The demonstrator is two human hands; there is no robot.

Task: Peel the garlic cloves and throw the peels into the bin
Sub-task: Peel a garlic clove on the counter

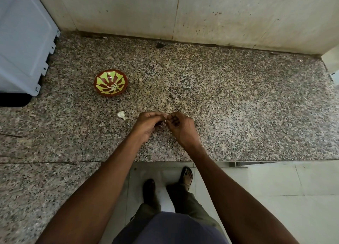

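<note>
My left hand (148, 123) and my right hand (180, 126) meet above the speckled granite counter (238, 106), fingertips pinched together on a small garlic clove (165, 119) that is mostly hidden between them. A loose whitish garlic piece (121, 115) lies on the counter just left of my left hand. A red bowl with a green and yellow pattern (110, 82) stands further back on the left, with a few pale cloves at its bottom. No bin shows in the frame.
A pale blue-grey appliance (23, 42) stands at the far left on the counter. A stained wall (183, 12) runs along the back. The counter's front edge is near my body, with tiled floor (275, 198) and my feet below.
</note>
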